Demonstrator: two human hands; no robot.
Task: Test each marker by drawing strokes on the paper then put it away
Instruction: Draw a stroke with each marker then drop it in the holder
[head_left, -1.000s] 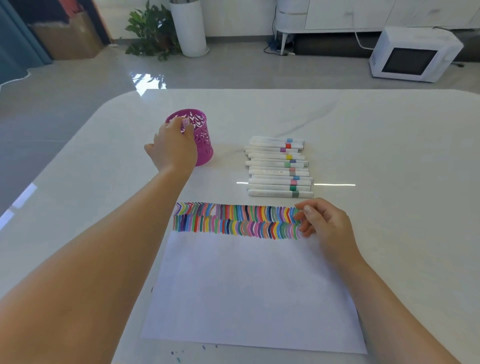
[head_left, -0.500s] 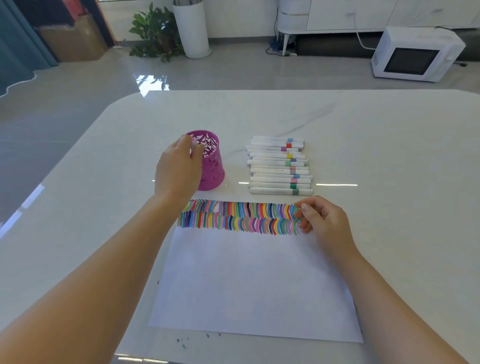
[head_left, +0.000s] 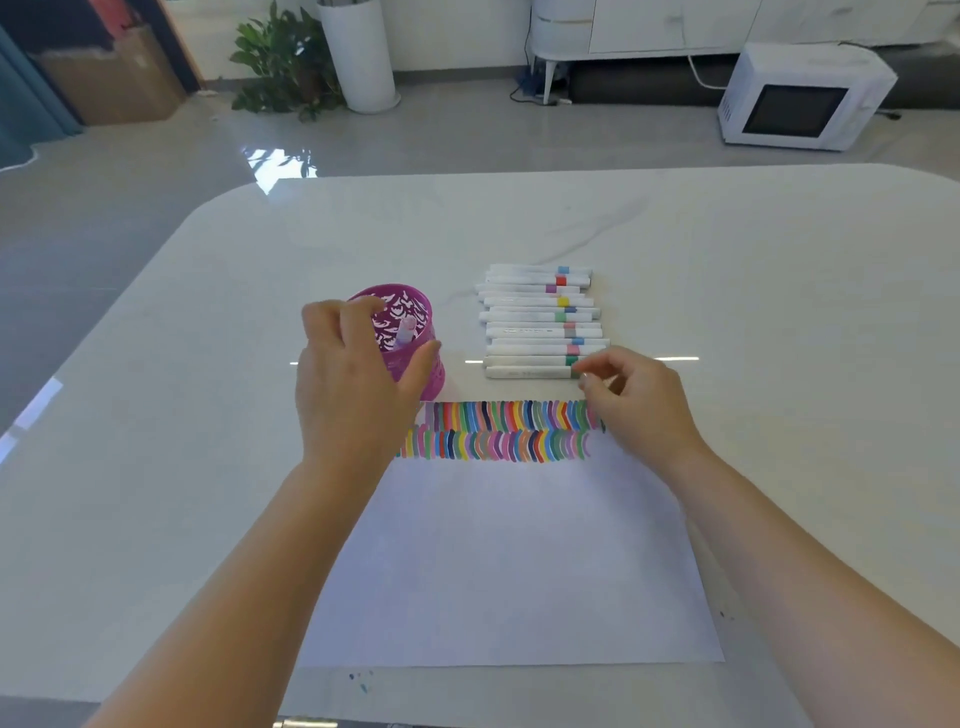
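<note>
Left hand (head_left: 358, 384) grasps purple cup (head_left: 415, 358), one marker (head_left: 405, 332) inside; marker row (head_left: 540, 317) at cup's 3 o'clock, 12 o'clock of paper (head_left: 509, 561); right hand (head_left: 641, 408) fingers curled at nearest marker (head_left: 530, 372), grasp indeterminate.

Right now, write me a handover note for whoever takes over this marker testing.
Left hand grips the purple cup, which stands at the far left corner of the paper.
Right hand has curled fingertips at the cap end of the nearest marker; I cannot tell whether it pinches it.
Done: two rows of strokes along the paper's far edge; one marker is in the cup.
Left: the row of markers lying on the table is not yet put away.
</note>
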